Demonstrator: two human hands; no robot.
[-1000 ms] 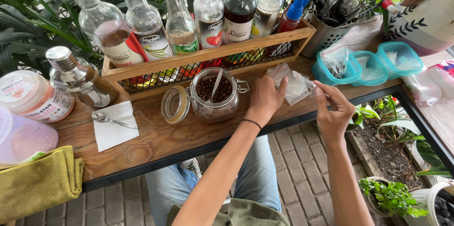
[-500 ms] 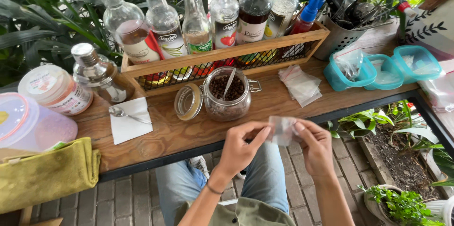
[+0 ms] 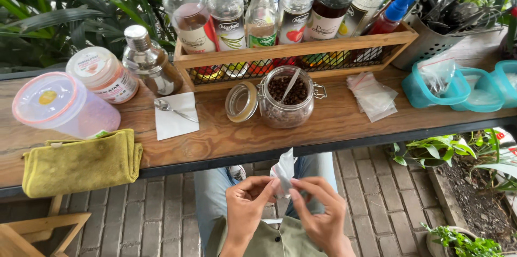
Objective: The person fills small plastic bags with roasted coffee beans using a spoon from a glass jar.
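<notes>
Below the counter, small clear plastic bag [image 3: 284,168], crumpled, upright, pinched between left hand [image 3: 246,207] and right hand [image 3: 321,215].

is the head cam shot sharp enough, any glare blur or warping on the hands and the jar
Head view: soft even daylight with no hard shadows. The left hand and right hand look sharp, pinching a small clear bag. The glass jar shows mild reflections only. The counter edge bows and the bottles splay outward, a sign of wide-lens distortion.
</notes>
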